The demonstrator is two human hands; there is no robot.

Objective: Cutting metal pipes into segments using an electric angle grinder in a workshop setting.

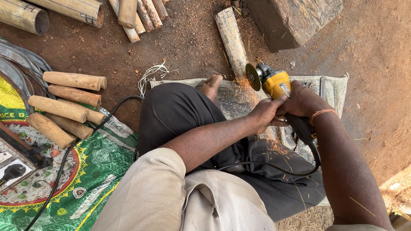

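I sit on the ground with both hands on a yellow angle grinder [276, 83]. My left hand [265, 114] wraps the body from the left and my right hand [302, 102] grips the black rear handle. The grinder's disc [252, 77] meets the near end of a long bamboo piece [232, 42] that lies on the dirt and runs away from me. Fibres and shavings scatter around the disc. My bare foot [212, 87] rests just left of the bamboo's end. The grinder's black cord [274, 167] loops across my lap.
A stack of short cut wooden rods [68, 105] lies to my left beside a green printed sack [92, 171]. A power strip [13, 169] sits at the far left. More bamboo [137, 17] and a stone block [291, 19] lie ahead. A grey mat [329, 87] is under me.
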